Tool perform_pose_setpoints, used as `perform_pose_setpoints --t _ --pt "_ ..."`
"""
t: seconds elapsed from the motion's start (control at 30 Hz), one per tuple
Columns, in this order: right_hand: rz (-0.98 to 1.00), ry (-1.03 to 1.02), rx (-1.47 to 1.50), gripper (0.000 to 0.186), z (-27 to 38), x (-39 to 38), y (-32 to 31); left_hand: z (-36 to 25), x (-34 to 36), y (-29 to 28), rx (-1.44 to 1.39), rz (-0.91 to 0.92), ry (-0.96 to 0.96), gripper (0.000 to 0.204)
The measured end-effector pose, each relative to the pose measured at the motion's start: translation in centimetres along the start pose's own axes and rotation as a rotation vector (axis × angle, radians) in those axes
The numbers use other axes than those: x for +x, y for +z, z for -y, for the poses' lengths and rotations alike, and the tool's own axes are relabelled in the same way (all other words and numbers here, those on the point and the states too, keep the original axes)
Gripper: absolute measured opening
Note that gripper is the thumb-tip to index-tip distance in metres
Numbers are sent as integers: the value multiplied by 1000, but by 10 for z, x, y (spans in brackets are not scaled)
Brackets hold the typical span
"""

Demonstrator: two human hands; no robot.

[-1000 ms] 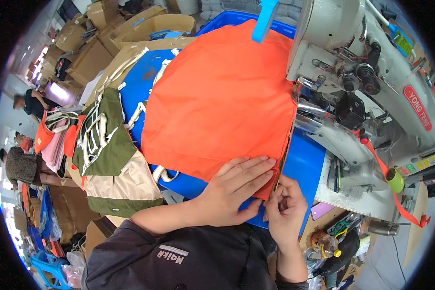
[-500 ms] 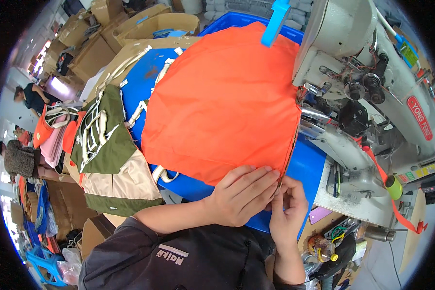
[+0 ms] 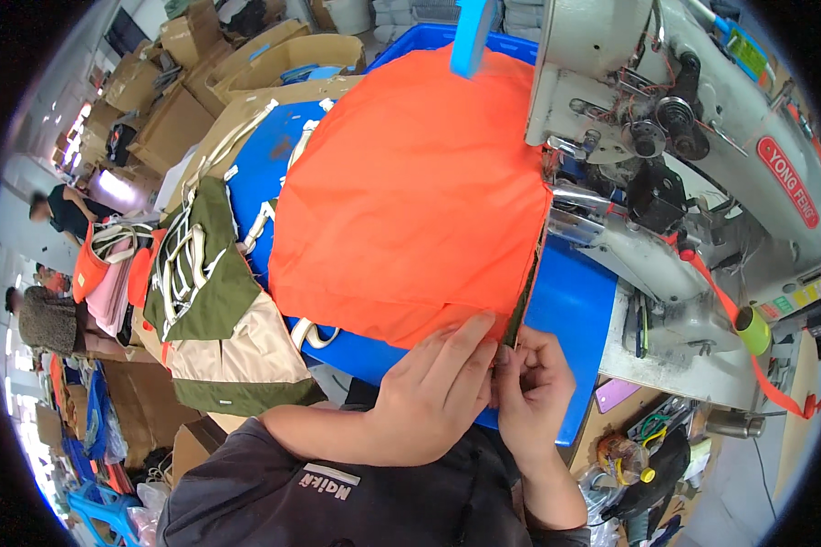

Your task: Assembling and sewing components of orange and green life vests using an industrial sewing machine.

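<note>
Olive-edged orange fabric (image 3: 401, 201) (left hand (image 3: 431, 387) flattish atop) in pinch of right hand (image 3: 535, 392)

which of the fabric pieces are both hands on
The large orange piece beside the sewing machine: the left hand rests on its near edge, the right hand at its near right corner. Neither touches the olive-and-beige piece to the left.

A dark top (image 3: 246, 492) with pale chest lettering (image 3: 325, 485) leaves both forearms (image 3: 324, 435) bare.
</note>
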State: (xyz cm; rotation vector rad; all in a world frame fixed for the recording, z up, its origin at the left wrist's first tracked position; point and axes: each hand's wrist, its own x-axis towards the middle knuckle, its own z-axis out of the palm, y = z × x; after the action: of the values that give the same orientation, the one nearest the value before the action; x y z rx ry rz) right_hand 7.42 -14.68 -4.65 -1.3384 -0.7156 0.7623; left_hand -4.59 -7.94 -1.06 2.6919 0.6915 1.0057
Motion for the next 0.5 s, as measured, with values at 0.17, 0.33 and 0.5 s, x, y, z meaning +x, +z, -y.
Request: perform_pose_setpoints --t 0.17,0.33,0.5 --pt "4 42 39 17 6 0 0 0 2 -10 106 21 -8 28" --pt "-30 -43 -118 19 9 15 2 9 -2 4 62 -119 10 20" --pt "-37 -86 -158 23 9 38 0 18 1 23 14 -185 15 23"
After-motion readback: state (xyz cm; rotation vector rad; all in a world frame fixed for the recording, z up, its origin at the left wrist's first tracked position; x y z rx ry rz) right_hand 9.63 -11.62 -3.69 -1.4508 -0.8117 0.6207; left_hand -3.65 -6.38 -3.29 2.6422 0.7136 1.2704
